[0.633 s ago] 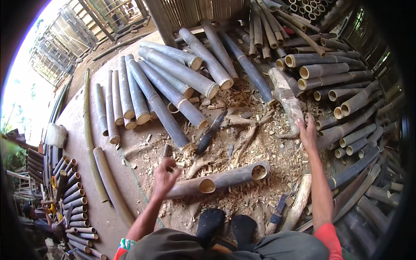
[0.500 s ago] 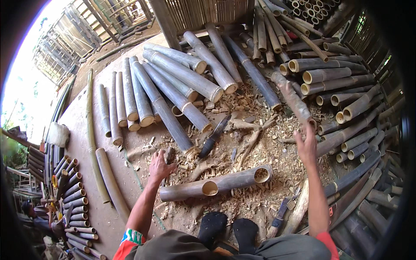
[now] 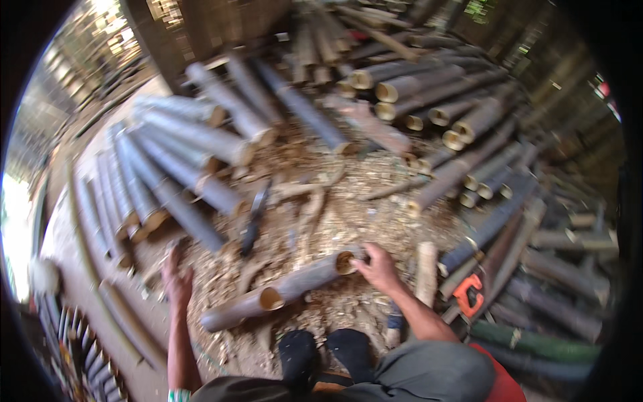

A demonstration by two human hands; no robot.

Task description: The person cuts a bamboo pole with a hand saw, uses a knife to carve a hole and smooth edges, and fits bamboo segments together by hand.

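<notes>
The right hand, set half a second earlier beside the rough, pinkish-brown wooden block, has come down to the right end of the blue-grey bamboo tube with two oval openings; contact has thus apparently passed from block to tube, the piece nearest to being handled. The tube lies aslant on the chip-strewn ground, in front of the two feet in dark socks, its right end the farther from the wearer. The right thumb and fingers curve about that end, but motion blur prevents telling whether they pinch it. The left hand is spread, with nothing visible in it, over the ground left of the tube and apart from it. Materials: the tube is smooth and cylindrical, its openings rimmed in pale, freshly cut fibre; the loose, straw-coloured wood chips are small, flat and angular; a gnarled, forked brown branch rises among them, near a long, narrow dark tool. Smooth, bluish bamboo poles fan out at upper left; hollow, yellow-rimmed bamboo lengths are stacked at upper right. An orange, looped saw handle lies at lower right.
</notes>
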